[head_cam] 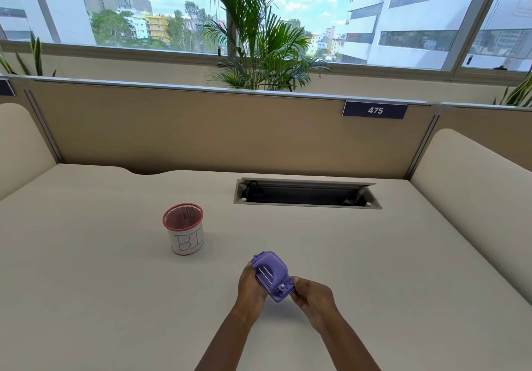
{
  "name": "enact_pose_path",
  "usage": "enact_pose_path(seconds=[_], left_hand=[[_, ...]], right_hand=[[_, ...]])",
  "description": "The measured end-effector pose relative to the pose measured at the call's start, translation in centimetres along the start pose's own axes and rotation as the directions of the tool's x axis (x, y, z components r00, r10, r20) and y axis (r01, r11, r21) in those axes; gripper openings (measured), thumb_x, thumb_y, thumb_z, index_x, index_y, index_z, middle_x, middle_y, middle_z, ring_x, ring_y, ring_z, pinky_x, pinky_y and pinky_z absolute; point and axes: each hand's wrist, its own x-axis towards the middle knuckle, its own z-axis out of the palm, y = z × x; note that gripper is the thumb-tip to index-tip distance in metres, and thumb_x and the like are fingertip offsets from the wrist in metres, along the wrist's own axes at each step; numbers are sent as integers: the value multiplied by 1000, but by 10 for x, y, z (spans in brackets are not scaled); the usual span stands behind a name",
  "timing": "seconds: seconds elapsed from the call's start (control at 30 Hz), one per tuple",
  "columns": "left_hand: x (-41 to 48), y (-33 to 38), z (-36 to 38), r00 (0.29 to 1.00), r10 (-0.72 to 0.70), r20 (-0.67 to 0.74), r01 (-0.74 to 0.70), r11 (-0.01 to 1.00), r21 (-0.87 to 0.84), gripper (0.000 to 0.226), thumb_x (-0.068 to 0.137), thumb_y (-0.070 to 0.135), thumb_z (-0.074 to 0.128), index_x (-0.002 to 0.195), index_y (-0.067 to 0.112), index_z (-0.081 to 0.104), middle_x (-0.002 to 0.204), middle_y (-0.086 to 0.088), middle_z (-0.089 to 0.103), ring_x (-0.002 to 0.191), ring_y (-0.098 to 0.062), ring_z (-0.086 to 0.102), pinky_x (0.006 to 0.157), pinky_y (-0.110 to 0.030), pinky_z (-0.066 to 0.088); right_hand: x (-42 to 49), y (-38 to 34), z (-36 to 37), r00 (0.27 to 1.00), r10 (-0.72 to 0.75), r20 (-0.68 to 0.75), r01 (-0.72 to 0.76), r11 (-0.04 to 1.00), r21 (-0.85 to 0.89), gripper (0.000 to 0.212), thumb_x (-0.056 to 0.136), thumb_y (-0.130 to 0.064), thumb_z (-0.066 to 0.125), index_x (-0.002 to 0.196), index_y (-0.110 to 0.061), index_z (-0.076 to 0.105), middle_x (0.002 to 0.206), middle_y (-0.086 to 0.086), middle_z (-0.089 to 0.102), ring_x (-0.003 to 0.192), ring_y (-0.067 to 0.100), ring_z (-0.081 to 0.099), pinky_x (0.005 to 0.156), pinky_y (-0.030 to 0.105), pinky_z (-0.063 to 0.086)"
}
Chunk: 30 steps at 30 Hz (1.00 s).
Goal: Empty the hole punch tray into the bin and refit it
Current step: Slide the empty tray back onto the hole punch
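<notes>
- Purple hole punch (272, 277) held up off the worktop (100, 284), lower centre of the frame, tilted with its near end pointing down and right.
- Gripped at its left side by the left hand (250, 285), fingers wrapped under the body, thumb along the upper edge.
- Pinched at its lower right end by the right hand (312, 298), fingertips curled against the base; tray itself not told apart from the body.
- Both forearms bare, rising from the bottom edge and converging on the punch.
- Red mesh bin (184, 232) upright on the worktop, left of and above the hands, well apart; white paper label with handwritten "BI" readable, the rest turned away.
- Open cable hatch (306, 195) sunk into the cream worktop, upper right of the hands.
- Beige partition (201, 128) behind, dark tag reading "475" (375, 110) at upper right.
- Palm plant (259, 30), window and buildings across the top.
</notes>
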Motion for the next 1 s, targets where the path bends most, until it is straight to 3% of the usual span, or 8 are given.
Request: enact_pose_path(seconds=[0.1, 0.27, 0.37, 0.5, 0.6, 0.77, 0.87, 1.0], left_hand=[[1, 6, 1, 999, 43, 6, -43, 976, 213, 31, 101, 13, 31, 77, 6, 50, 72, -9, 51, 68, -20, 48, 63, -27, 40], [-8, 12, 14, 992, 108, 67, -124, 936, 329, 31, 98, 8, 38, 71, 7, 53, 73, -7, 51, 67, -15, 49, 59, -21, 41], [-19, 13, 13, 969, 105, 223, -209, 829, 519, 29, 98, 7, 34, 85, 8, 60, 79, -6, 60, 71, -16, 56, 61, -22, 47], [-29, 5, 14, 940, 24, 341, -234, 772, 592, 29, 97, 0, 32, 97, 2, 60, 85, -10, 64, 77, -18, 60, 66, -19, 53], [-32, -2, 14, 946, 58, 319, -253, 744, 618, 25, 95, -1, 37, 94, -1, 62, 84, -9, 63, 77, -16, 59, 68, -18, 51], [-29, -4, 16, 963, 64, 263, -220, 752, 622, 21, 95, -3, 41, 89, -4, 61, 77, -8, 60, 70, -16, 56, 57, -13, 53], [-25, -7, 20, 976, 116, 183, -208, 739, 641, 32, 94, -4, 43, 68, 4, 60, 71, -7, 59, 65, -16, 55, 51, -11, 52], [-20, -12, 22, 978, 174, 114, -203, 675, 710, 30, 94, -2, 45, 68, 2, 60, 70, -5, 59, 60, -14, 53, 51, -12, 49]], right_hand=[[-4, -5, -5, 988, 57, 146, -45, 995, -86, 15, 88, 2, 54, 80, 4, 66, 81, 15, 66, 74, 20, 63, 55, 18, 57], [-8, -12, -3, 966, 98, 239, -22, 952, -304, 14, 90, -4, 53, 101, 1, 62, 88, 11, 66, 79, 19, 64, 70, 22, 54], [-4, -13, -2, 975, 68, 213, -30, 984, -178, 16, 90, -3, 53, 103, 4, 60, 86, 13, 66, 78, 20, 62, 69, 24, 53], [2, -17, -1, 989, 46, 141, -54, 997, 53, 16, 91, 1, 50, 102, 8, 57, 77, 15, 66, 74, 23, 61, 52, 19, 59], [4, -18, -2, 996, 9, 94, -14, 998, 54, 22, 91, 1, 49, 110, 10, 56, 73, 14, 68, 73, 23, 61, 50, 18, 58], [7, -17, -5, 998, -50, 45, 49, 999, 21, 35, 90, 2, 51, 121, 18, 49, 96, 20, 63, 78, 26, 59, 81, 33, 51], [5, -18, -4, 995, -95, 31, 97, 992, -84, 34, 89, 2, 54, 120, 17, 52, 113, 31, 61, 89, 33, 60, 82, 34, 51], [5, -19, -3, 990, -142, -8, 138, 974, -181, 37, 89, 3, 53, 125, 13, 48, 121, 34, 58, 95, 36, 60, 80, 35, 52]])
